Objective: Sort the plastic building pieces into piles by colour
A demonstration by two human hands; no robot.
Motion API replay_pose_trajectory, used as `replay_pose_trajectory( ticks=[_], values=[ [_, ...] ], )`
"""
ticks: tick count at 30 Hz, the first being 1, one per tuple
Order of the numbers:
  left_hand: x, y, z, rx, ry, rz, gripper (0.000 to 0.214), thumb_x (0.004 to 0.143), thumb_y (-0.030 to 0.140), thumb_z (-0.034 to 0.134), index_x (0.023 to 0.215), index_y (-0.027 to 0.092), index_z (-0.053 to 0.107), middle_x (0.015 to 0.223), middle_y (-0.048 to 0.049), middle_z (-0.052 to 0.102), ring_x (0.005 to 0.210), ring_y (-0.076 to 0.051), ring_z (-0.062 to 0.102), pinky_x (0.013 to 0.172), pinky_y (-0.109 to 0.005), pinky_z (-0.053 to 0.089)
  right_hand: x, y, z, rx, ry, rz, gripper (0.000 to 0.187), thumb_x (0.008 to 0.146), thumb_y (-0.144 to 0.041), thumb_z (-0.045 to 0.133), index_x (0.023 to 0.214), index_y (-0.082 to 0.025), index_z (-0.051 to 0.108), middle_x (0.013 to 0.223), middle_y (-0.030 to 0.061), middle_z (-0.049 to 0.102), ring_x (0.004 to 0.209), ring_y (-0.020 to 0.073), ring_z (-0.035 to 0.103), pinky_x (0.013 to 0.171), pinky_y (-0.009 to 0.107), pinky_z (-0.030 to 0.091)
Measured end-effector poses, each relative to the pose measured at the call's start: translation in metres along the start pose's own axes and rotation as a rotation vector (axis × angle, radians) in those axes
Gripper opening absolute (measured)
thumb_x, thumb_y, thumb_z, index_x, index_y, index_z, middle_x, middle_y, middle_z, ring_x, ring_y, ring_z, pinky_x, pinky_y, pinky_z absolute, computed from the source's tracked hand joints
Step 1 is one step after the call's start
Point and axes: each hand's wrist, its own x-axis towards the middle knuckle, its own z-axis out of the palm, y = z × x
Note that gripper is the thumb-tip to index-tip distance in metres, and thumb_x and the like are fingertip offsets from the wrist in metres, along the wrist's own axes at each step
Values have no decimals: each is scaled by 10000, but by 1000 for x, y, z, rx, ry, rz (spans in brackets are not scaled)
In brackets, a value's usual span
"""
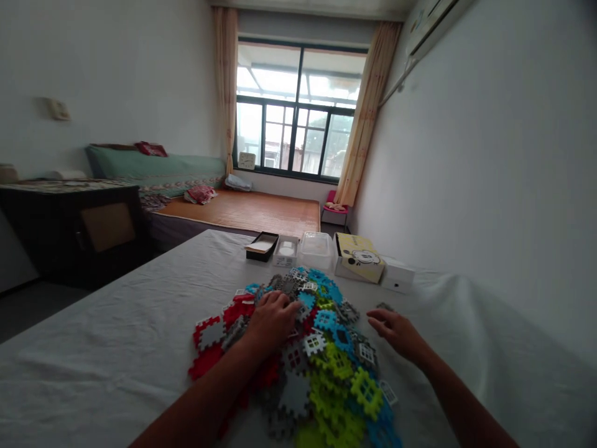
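A heap of notched, interlocking plastic building tiles spreads over the cloth in red, grey, white, blue and lime green. My left hand rests on the far middle of this heap, its fingers curled down among grey and blue tiles. Whatever its fingertips grip is hidden beneath them. To the right of the heap, my right hand hovers just above the cloth with its fingers loosely extended and nothing visible in them. A small dark grey tile lies just beyond its knuckles.
A white cloth covers the table. Along its far edge stand an open black box, a clear plastic container, a yellow cartoon box and a white box. A bed lies beyond; a dark cabinet stands left.
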Motion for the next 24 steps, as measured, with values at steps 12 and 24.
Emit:
replay_pose_trajectory(
  ticks=[12,24],
  values=[
    [1,2,-4,27,-8,41,256,871,218,472,1086,293,589,933,-27,585,994,-192,493,912,-360,364,-13,-1,29,234,57,-71,478,821,-558,423,943,-176,682,857,51,677,803,202,609,708,291,487],
    [1,1,-3,26,-3,48,252,868,222,482,1083,294,591,919,-24,592,989,-202,505,892,-360,383,-13,115,-19,343,640,438,564,720,-548,486,1090,-131,573,838,110,682,574,181,616,527,286,492]
  ],
)
